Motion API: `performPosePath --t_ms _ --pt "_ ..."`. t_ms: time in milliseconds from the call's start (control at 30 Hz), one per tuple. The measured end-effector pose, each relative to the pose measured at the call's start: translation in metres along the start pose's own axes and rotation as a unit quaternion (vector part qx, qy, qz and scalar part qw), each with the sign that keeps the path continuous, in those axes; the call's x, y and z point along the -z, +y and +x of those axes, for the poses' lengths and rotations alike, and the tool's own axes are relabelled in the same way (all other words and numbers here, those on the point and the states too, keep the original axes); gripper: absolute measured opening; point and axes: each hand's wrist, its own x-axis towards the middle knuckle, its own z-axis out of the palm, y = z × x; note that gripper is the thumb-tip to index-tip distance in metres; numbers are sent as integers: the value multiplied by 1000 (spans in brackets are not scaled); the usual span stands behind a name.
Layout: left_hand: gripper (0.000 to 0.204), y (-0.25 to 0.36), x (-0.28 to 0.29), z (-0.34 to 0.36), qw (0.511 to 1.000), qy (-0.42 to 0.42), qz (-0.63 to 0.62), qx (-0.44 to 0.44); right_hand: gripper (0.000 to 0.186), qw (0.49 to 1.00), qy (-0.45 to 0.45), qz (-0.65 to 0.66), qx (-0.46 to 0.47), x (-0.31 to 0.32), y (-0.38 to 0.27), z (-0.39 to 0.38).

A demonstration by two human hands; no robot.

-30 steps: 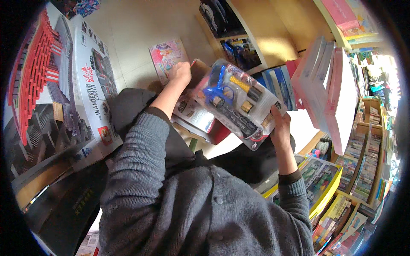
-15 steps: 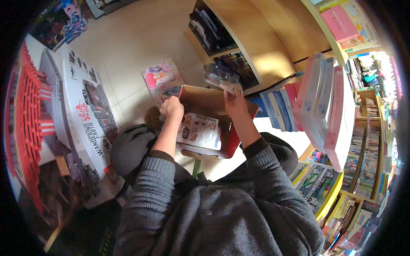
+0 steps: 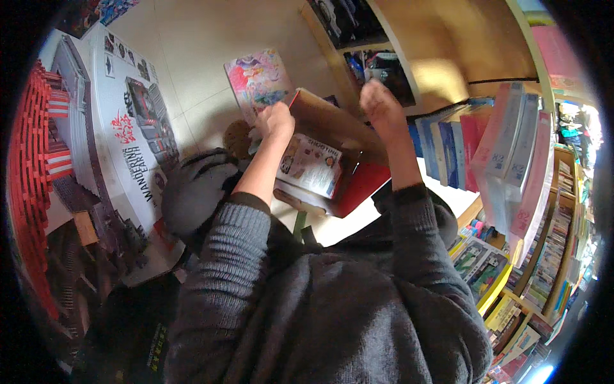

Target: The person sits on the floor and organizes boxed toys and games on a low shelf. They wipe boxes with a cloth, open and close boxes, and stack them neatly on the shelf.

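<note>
A wooden shelf unit [image 3: 441, 38] fills the upper right, with dark packages [image 3: 388, 73] in its lower compartment. A big white box [image 3: 128, 125] stands at left. The uncovered cardboard box [image 3: 329, 118] sits tilted in front of the person's lap, a printed white package [image 3: 311, 165] lying inside; a colourful flat box [image 3: 259, 77] lies beyond, on the floor. The left hand [image 3: 275, 121] is curled tight at the cardboard box's left edge (whether it pinches the rim, I cannot tell). The right hand [image 3: 378, 102] blurs near the compartment, its grip unclear.
</note>
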Motion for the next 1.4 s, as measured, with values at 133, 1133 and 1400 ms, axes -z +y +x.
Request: performPosePath --t_ms 133,1133,1400 --pt "17 7 3 -6 999 21 12 -43 49 861 -178 -415 -236 -6 56 -55" --pt "80 46 118 -100 724 -278 -606 -176 11 461 85 -831 299 -150 -37 -193" --pt "17 35 96 -70 772 -208 -563 -210 33 554 -37 -757 345 -136 -46 -168"
